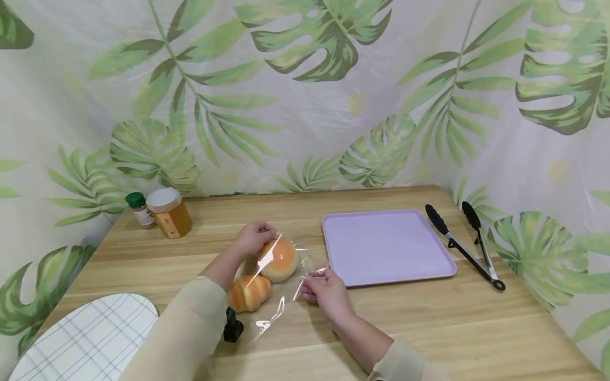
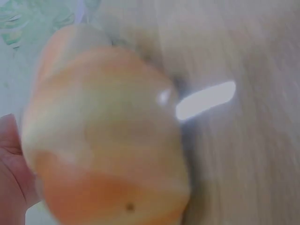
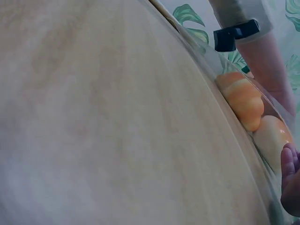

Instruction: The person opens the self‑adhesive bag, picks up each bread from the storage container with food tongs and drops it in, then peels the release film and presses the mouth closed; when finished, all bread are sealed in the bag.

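Note:
A clear plastic bag (image 1: 281,307) lies in the middle of the table with two breads inside. One is a round glossy bun (image 1: 281,264); nearer the person is a croissant (image 1: 250,293), which fills much of the left wrist view, blurred. At the bag's far left edge, beside the bun, the left hand (image 1: 254,238) pinches the film. The right hand (image 1: 329,293) grips the bag's right edge between thumb and fingers. In the right wrist view the croissant (image 3: 241,101) and bun (image 3: 272,140) show through the film, with part of the right hand (image 3: 291,180) beside them.
A lilac tray (image 1: 386,248) lies right of the bag, with black-tipped tongs (image 1: 469,254) beyond it. A honey jar (image 1: 171,214) and a green-capped shaker (image 1: 140,210) stand at the back left. A round checked mat (image 1: 90,338) lies at the front left.

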`<state>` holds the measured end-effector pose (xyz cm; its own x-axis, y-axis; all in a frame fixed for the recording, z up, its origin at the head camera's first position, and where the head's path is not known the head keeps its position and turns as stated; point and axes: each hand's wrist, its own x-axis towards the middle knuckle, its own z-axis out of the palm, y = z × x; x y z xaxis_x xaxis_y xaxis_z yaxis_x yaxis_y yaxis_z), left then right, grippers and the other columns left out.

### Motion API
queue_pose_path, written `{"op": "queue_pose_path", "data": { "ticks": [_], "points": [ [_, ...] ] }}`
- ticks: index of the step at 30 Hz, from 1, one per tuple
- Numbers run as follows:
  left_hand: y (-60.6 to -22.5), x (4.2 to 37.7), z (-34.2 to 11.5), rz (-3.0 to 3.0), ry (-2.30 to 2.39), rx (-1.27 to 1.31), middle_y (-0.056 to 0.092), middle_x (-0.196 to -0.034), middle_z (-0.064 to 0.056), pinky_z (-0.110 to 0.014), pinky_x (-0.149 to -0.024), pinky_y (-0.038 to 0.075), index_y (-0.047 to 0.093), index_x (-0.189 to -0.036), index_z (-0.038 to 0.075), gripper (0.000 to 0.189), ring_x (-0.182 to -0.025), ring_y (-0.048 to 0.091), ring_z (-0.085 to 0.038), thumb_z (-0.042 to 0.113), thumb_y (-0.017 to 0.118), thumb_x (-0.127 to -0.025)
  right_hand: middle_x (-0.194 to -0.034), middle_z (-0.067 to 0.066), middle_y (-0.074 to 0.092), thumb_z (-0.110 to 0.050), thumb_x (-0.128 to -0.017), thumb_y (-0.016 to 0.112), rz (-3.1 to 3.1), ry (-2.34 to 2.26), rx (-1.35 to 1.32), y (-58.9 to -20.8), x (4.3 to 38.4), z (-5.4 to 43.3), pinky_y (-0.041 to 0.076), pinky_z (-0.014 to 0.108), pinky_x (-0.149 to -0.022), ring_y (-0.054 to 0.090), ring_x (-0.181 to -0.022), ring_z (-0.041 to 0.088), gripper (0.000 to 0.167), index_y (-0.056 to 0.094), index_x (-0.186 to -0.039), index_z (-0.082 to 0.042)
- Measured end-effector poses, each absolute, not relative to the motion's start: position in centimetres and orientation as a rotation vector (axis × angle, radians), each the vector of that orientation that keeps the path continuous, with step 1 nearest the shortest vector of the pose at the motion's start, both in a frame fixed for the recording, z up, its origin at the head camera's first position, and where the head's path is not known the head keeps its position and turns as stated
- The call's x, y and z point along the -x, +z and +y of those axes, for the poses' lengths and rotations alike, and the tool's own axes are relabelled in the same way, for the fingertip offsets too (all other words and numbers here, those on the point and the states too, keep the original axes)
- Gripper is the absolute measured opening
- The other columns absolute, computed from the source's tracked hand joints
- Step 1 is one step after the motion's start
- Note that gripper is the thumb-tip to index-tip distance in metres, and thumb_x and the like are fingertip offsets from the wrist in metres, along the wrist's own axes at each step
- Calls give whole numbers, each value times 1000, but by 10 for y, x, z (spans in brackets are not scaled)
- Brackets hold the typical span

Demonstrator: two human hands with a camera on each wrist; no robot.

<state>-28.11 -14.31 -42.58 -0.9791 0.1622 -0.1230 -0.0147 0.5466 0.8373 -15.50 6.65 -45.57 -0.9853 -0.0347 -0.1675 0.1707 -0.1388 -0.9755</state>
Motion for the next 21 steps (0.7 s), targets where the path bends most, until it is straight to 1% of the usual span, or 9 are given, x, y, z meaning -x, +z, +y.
{"op": "queue_pose_path", "data": {
  "ticks": [3,5,7,10,13,16,18,19,21],
  "points": [
    [-423,278,-154,2537,1519,-108,69,-95,-9,-19,-69,51,60,-111,-6,25,-79,59,-8,16,54,-100,-90,15,74,-5,-93,61,2023,-2251,-152,-451,159,69,59,19,-65,66,-69,5,24,54,-111,9],
    [-419,275,-160,2485,1599,-94,69,-97,-10,-19,-72,53,58,-112,-6,23,-81,61,-7,13,54,-100,-96,21,74,-5,-93,61,2066,-2242,-142,-448,163,72,59,19,-67,66,-71,5,26,55,-112,10],
    [-416,273,-166,2443,1677,-97,69,-97,-9,-19,-73,55,56,-112,-9,23,-80,62,-5,10,55,-98,-98,23,73,-5,-93,61,2102,-2232,-139,-444,168,73,59,19,-68,67,-73,6,25,56,-112,11],
    [-410,269,-173,2400,1758,-82,68,-91,-2,-21,-76,57,55,-117,-9,28,-79,63,-3,8,57,-95,-101,26,72,-3,-93,60,2165,-2206,-94,-436,178,77,59,18,-68,68,-76,6,24,58,-111,13],
    [-402,261,-179,2361,1837,-65,68,-88,6,-21,-76,56,54,-125,-11,36,-78,64,-1,8,56,-95,-94,23,73,0,-93,60,2201,-2201,-58,-425,188,81,58,17,-65,67,-72,6,20,59,-107,14],
    [-393,251,-182,2280,1970,-78,70,-87,10,-19,-77,57,52,-129,-15,39,-80,65,1,6,54,-96,-83,13,74,1,-93,60,2225,-2214,-20,-413,197,85,57,16,-62,66,-68,5,17,61,-104,14],
    [-387,244,-183,2210,2083,-93,71,-85,12,-17,-77,57,57,-124,-13,32,-80,67,1,4,55,-97,-81,9,73,-1,-93,60,2243,-2216,1,-403,203,87,56,16,-62,66,-69,5,16,62,-103,12],
    [-384,240,-183,2173,2142,-104,71,-83,12,-18,-77,58,62,-118,-10,26,-80,68,1,3,55,-96,-81,8,73,-2,-94,60,2259,-2210,22,-398,205,89,56,17,-62,66,-69,4,16,63,-103,11],
    [-378,232,-182,2100,2262,-130,72,-81,12,-18,-77,59,70,-103,1,15,-80,69,-1,1,57,-96,-86,11,75,-6,-96,60,2305,-2190,83,-388,207,91,56,17,-64,66,-72,4,18,63,-103,11]
  ]
}}
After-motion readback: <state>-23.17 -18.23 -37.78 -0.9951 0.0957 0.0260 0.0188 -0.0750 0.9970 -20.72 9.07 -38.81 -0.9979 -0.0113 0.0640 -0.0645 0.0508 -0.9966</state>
